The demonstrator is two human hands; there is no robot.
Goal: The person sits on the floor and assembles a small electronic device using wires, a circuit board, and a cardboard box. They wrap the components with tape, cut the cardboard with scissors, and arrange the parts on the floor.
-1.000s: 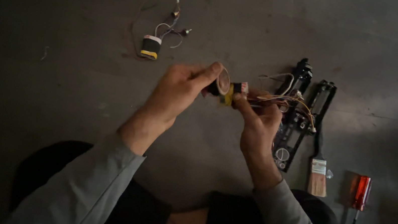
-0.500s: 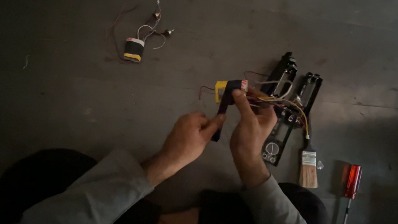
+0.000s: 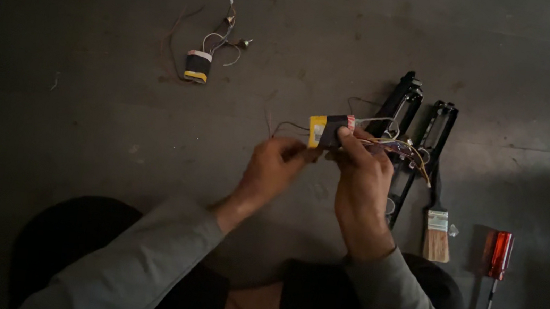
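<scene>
My right hand (image 3: 362, 186) grips a small yellow block wrapped in black tape (image 3: 328, 130), with thin coloured wires (image 3: 401, 148) trailing from it to the right. My left hand (image 3: 273, 172) sits just left of it and pinches a thin dark strip or wire that hangs from the block's lower edge. Both hands hover above the dark floor, in front of my crossed legs.
A second taped yellow block with loose wires (image 3: 198, 66) lies at the upper left. Two black elongated parts (image 3: 424, 138) lie to the right, with a small paintbrush (image 3: 437, 234) and a red-handled screwdriver (image 3: 498, 262) beside them.
My left hand has dropped from the block's top to below and left of it, drawing a dark strip off it. The right hand keeps its hold. The view has shifted slightly.
</scene>
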